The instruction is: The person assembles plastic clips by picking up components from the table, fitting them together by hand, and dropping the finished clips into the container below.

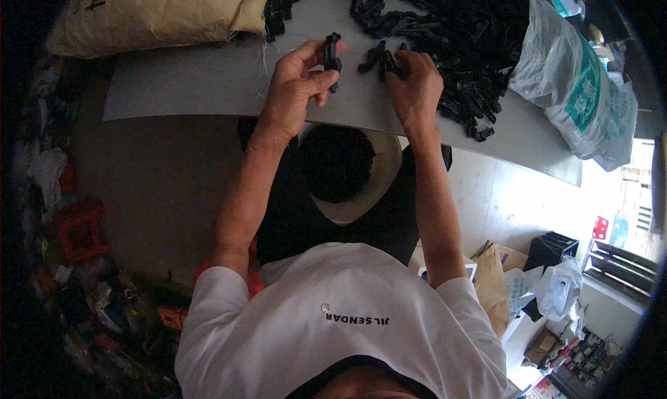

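My left hand [300, 79] is closed around a slim black plastic part [332, 60], held upright between thumb and fingers above the table. To its right, my right hand [418, 86] pinches another black part [390, 64] close to the tabletop. A small black piece [372, 57] lies just left of those fingertips; I cannot tell whether it touches the part I pinch. Beyond and right of my right hand spreads a large heap of similar black parts [458, 31] on the grey table [187, 86]. The exact kind of these parts is too dark to make out.
A tan woven sack [167, 17] lies at the table's far left. At the right edge hangs a white and green plastic bag [583, 93]. Below the table edge, a pale bucket [385, 170] of dark contents stands between my legs. A red crate [82, 231] sits on the cluttered floor at left.
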Demonstrator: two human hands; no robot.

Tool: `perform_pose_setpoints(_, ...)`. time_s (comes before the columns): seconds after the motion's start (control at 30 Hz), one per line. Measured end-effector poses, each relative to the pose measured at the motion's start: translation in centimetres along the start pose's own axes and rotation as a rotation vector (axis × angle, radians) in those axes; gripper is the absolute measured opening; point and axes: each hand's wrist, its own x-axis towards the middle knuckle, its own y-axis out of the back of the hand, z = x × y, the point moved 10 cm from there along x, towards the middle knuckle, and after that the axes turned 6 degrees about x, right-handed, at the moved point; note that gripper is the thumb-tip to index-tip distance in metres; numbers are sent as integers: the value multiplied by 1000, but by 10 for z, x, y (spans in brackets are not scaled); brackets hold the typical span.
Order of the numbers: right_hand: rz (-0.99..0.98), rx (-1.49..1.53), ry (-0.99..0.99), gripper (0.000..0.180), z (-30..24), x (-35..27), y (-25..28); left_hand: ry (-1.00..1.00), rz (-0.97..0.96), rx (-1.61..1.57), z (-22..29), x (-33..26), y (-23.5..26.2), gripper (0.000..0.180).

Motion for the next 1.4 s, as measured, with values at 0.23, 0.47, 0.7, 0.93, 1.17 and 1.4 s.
perform_pose_setpoints(0.23,16,553,-198,36,6,-3,14,62,24,-162,-25,-3,-1,23)
perform_pose_setpoints(0.47,-207,1214,-327,41,-26,-22,-15,92,-48,-49,-32,-9,-31,16)
perform_pose_setpoints(0.7,-169,996,-261,19,-28,-27,-10,117,-27,-13,-34,-10,-28,17)
perform_pose_setpoints(0.93,-72,1152,-179,17,-27,-33,-3,4,-90,-50,-22,-16,-43,18)
perform_pose_setpoints(1.17,-266,1033,-115,15,-46,-42,2,45,-118,-59,-28,-27,-38,13)
perform_pose_setpoints(1.4,-144,995,-240,20,-30,-51,10,-75,-98,61,-11,-32,-41,16)
